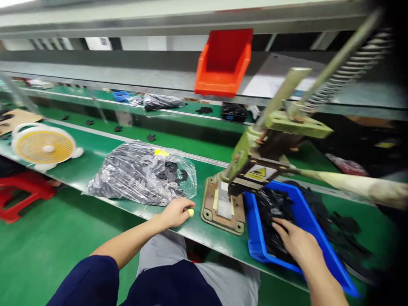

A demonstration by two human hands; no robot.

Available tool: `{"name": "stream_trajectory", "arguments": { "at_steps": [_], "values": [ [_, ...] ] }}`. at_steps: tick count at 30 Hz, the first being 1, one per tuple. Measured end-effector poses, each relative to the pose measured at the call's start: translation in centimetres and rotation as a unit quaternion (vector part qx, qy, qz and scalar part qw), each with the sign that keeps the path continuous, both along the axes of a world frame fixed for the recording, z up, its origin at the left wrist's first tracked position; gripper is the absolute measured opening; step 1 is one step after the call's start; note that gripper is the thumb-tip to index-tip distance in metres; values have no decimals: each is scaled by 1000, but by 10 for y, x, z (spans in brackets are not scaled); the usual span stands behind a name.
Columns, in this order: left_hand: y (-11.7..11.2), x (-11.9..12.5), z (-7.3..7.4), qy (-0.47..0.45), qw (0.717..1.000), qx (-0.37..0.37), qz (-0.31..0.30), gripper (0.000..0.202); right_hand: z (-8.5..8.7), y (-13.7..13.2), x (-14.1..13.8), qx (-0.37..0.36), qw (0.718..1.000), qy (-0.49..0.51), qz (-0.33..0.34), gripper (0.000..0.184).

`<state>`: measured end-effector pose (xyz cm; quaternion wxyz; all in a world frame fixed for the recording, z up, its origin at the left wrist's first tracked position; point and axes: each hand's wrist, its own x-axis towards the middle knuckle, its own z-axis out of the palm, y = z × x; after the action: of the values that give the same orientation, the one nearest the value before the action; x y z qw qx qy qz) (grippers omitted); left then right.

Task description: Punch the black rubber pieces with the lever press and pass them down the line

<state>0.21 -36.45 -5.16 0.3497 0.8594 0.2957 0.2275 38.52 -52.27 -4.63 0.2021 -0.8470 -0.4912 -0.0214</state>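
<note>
My left hand (176,212) rests on the near edge of the green bench (95,148), fingers curled in, a yellow cot on one fingertip. It lies just below a clear plastic bag (140,174) full of flat black pieces. My right hand (298,242) reaches into a blue tray (255,229) of black pieces, fingers spread flat on them. Between the hands stands a green hand press (251,157) on a brown base plate (208,210), with its long lever (357,185) pointing right.
A white and yellow fan (44,146) sits at the left of the bench. A red stool (22,193) stands below it. An orange bin (225,61) hangs on the rail above. More black pieces (346,223) lie right of the tray, and a dark bag (162,101) on the far belt.
</note>
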Motion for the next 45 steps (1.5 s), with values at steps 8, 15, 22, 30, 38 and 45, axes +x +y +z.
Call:
{"name": "stream_trajectory", "arguments": {
  "at_steps": [8,15,22,30,38,45],
  "values": [
    [-5,25,16,3,999,14,-43,20,9,-1,-12,97,973,200,-68,32],
    [-27,57,44,-92,988,28,-123,20,36,-20,-102,161,860,483,-29,58],
    [-62,69,46,-192,948,58,-248,22,25,-33,-185,128,687,714,38,50],
    [-58,62,29,-163,956,44,-241,18,6,-42,-197,170,689,705,2,55],
    [-61,54,12,-185,967,16,-173,19,-7,-53,-201,242,833,497,-32,22],
    [-62,55,3,-178,970,-17,-162,17,-11,-50,-206,243,855,456,-34,17]
  ]
}}
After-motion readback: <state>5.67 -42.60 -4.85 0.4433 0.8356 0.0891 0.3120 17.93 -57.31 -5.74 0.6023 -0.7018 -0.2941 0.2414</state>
